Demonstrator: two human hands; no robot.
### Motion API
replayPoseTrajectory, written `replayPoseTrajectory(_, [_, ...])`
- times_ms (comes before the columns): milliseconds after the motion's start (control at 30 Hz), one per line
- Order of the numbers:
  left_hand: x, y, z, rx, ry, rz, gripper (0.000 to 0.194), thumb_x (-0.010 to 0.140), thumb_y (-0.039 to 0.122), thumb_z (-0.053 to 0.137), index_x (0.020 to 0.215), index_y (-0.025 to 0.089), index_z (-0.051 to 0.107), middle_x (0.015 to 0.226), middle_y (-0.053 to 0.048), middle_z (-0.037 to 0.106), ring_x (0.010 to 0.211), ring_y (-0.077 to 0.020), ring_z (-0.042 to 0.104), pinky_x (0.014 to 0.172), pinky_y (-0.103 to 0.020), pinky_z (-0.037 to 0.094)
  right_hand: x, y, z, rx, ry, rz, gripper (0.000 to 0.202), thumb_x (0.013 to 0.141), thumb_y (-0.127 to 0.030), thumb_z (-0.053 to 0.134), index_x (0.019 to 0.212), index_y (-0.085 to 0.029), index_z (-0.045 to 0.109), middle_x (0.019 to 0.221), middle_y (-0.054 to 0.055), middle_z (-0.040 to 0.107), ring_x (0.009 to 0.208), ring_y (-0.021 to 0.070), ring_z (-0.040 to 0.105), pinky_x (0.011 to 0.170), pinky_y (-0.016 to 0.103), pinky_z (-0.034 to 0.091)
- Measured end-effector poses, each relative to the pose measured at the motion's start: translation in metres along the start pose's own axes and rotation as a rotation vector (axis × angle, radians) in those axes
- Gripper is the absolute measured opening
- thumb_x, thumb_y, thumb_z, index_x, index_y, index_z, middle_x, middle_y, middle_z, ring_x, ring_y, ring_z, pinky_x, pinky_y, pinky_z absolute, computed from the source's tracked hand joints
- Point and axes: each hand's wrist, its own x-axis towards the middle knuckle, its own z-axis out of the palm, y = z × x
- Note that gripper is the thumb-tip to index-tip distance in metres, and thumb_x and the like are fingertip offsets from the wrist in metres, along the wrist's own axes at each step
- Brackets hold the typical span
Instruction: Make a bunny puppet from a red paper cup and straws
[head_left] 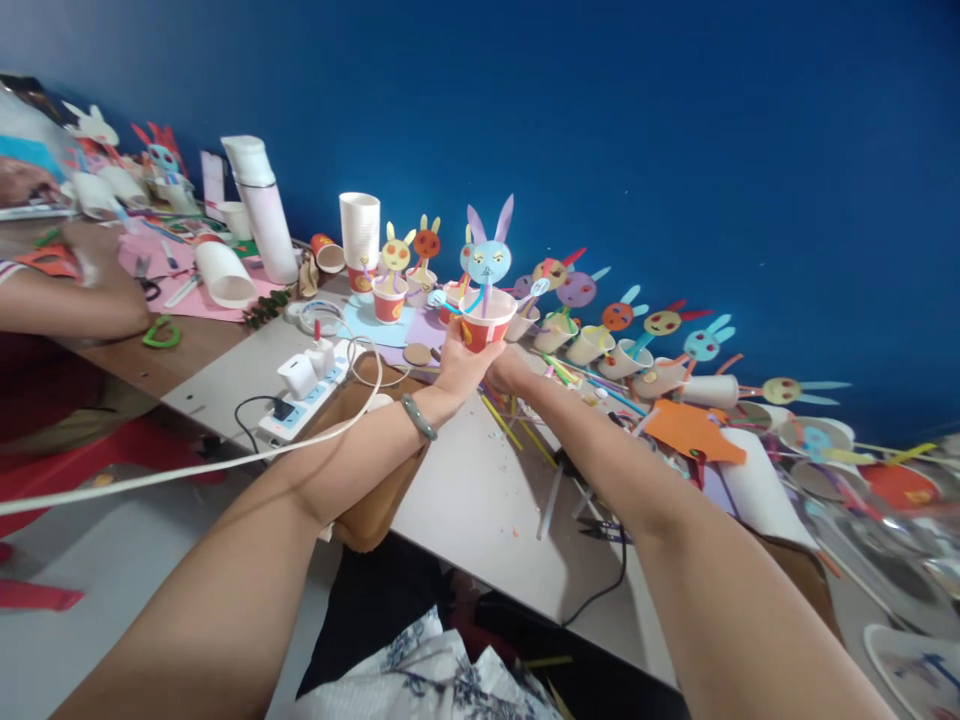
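My left hand (463, 366) is closed around a red and white paper cup (484, 334), held upright over the table. A paper rabbit (489, 262) with a light blue face and purple ears rises out of this cup, its arms of pipe cleaner ending in pale blue round paws. My right hand (508, 368) is just below and beside the cup, its fingers hidden behind my left hand, so its grip does not show. Behind the cup, other rabbit cups stand along the wall, such as a yellow-faced rabbit cup (389, 300) to the left.
A power strip (311, 392) with plugs and a white cable (247, 465) lies by my left forearm. A stack of paper cups (360, 230) and a white thermos (262, 215) stand at the back. Pliers (600, 530) lie near my right forearm. Another person's arm (82, 300) rests on the left.
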Motion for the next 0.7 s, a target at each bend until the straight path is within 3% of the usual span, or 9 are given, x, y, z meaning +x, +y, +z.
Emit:
replayPoseTrajectory(133, [0.0,-0.006,0.002,0.001,0.012,-0.051,0.052,0.074,0.017,0.087,0.118,0.023,0.059,0.115,-0.006,0.076,0.11,-0.0234,0.074,0.109,-0.043,0.057,-0.026,-0.002,0.0,0.044,0.046,-0.01,0.03,0.093,-0.014,0.057,0.11,-0.012,0.081,0.116,0.02,0.083,0.115,0.0308,0.076,0.107,0.035,0.052])
replayPoseTrajectory(233, [0.0,-0.008,0.003,-0.017,0.006,-0.06,0.05,0.074,0.017,0.086,0.115,0.022,0.058,0.114,-0.006,0.076,0.108,-0.0229,0.074,0.11,-0.044,0.057,-0.046,0.004,-0.005,0.096,0.115,0.038,0.035,0.091,-0.013,0.053,0.113,-0.014,0.08,0.111,0.016,0.084,0.107,0.0279,0.077,0.102,0.035,0.055])
replayPoseTrajectory(300, [-0.001,-0.007,0.002,-0.01,0.005,-0.06,0.05,0.073,0.018,0.087,0.114,0.022,0.059,0.112,-0.006,0.076,0.106,-0.0233,0.074,0.109,-0.044,0.058,-0.058,0.008,-0.01,0.16,0.244,0.097,0.043,0.095,-0.014,0.043,0.124,-0.015,0.075,0.116,0.015,0.083,0.106,0.0255,0.077,0.096,0.035,0.058])
replayPoseTrajectory(367, [-0.001,-0.006,0.0,0.008,-0.002,-0.062,0.052,0.072,0.019,0.09,0.114,0.022,0.059,0.112,-0.006,0.076,0.106,-0.0242,0.075,0.108,-0.044,0.059,-0.069,0.01,-0.014,0.275,0.467,0.126,0.046,0.099,-0.019,0.037,0.131,-0.015,0.069,0.114,0.015,0.082,0.102,0.0242,0.076,0.091,0.034,0.059])
replayPoseTrajectory(433, [-0.001,-0.005,-0.001,0.029,-0.011,-0.068,0.055,0.071,0.018,0.091,0.116,0.021,0.06,0.115,-0.007,0.077,0.109,-0.0254,0.075,0.108,-0.045,0.059,-0.078,0.009,-0.019,0.396,0.649,0.085,0.045,0.101,-0.029,0.04,0.138,-0.015,0.063,0.106,0.013,0.08,0.088,0.0226,0.073,0.084,0.033,0.058])
replayPoseTrajectory(467, [-0.002,-0.005,-0.001,0.035,-0.017,-0.076,0.057,0.07,0.017,0.091,0.117,0.021,0.06,0.116,-0.008,0.078,0.11,-0.026,0.075,0.108,-0.045,0.059,-0.082,0.008,-0.022,0.435,0.679,0.043,0.048,0.102,-0.034,0.043,0.142,-0.015,0.06,0.104,0.011,0.08,0.08,0.0212,0.07,0.08,0.033,0.058])
replayPoseTrajectory(567, [-0.002,-0.005,-0.001,0.019,-0.061,-0.105,0.059,0.07,0.02,0.093,0.119,0.019,0.061,0.119,-0.011,0.079,0.113,-0.0274,0.076,0.107,-0.044,0.06,-0.09,0.001,-0.033,0.447,0.594,-0.053,0.057,0.104,-0.044,0.048,0.153,-0.015,0.053,0.103,0.009,0.079,0.068,0.0175,0.065,0.075,0.03,0.054])
replayPoseTrajectory(700, [-0.002,-0.009,0.001,0.027,-0.132,-0.138,0.054,0.068,0.021,0.093,0.113,0.02,0.064,0.11,-0.009,0.081,0.109,-0.0284,0.077,0.106,-0.047,0.061,-0.089,0.001,-0.045,0.384,0.512,-0.037,0.046,0.107,-0.043,0.045,0.137,-0.015,0.064,0.103,0.012,0.08,0.077,0.0205,0.07,0.081,0.031,0.053])
